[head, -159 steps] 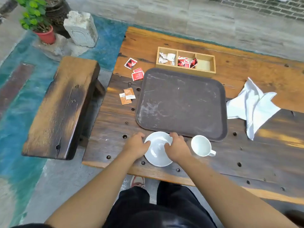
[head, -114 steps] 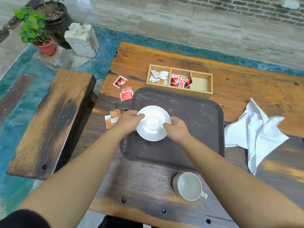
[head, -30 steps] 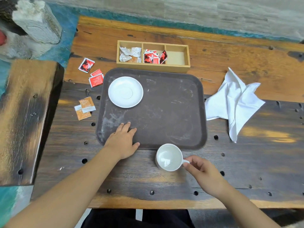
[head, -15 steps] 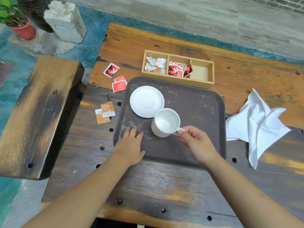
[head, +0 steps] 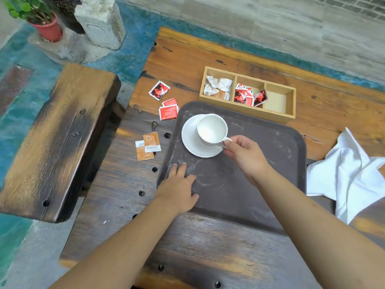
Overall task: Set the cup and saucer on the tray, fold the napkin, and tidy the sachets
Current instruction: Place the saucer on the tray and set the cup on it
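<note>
A white cup [head: 212, 129] is over the white saucer [head: 191, 146], which lies at the far left of the dark brown tray [head: 270, 174]. My right hand [head: 244, 155] pinches the cup's handle. My left hand [head: 180, 189] rests flat on the tray's near left corner, fingers apart. A crumpled white napkin [head: 350, 174] lies right of the tray. Red sachets [head: 168, 111] and orange sachets [head: 148, 146] are scattered on the table left of the tray. I cannot tell whether the cup touches the saucer.
A wooden three-compartment box [head: 248, 93] behind the tray holds white and red sachets; its right compartment is empty. A wooden bench [head: 56, 138] stands left of the table. A stone block [head: 100, 21] and a potted plant [head: 41, 19] are on the floor beyond.
My right hand has carried the cup by its handle from the tray's middle over to the saucer. My left hand has stayed on the tray's corner.
</note>
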`<state>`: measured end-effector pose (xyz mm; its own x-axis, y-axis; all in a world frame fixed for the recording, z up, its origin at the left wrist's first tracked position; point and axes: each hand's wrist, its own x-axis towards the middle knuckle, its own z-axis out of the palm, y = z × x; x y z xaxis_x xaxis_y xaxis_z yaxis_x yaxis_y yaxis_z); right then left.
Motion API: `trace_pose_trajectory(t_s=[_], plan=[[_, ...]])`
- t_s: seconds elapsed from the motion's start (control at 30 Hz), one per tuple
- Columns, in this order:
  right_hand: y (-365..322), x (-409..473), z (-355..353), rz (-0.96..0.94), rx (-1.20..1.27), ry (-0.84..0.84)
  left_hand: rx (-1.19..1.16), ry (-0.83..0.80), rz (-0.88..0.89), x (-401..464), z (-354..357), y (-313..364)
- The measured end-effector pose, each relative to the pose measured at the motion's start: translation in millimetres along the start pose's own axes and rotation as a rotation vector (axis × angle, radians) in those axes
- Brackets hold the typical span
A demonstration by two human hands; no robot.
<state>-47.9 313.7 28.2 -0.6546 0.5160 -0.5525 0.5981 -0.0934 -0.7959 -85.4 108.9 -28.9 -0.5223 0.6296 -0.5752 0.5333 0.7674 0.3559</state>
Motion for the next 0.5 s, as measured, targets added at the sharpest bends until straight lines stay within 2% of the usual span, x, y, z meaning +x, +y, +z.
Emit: trace_pose_trajectory(t_s=[0.5], plan=[[-4,17,13,0.019,-0.014,-0.024,0.022,0.013,0.022,-2,-1,-5]])
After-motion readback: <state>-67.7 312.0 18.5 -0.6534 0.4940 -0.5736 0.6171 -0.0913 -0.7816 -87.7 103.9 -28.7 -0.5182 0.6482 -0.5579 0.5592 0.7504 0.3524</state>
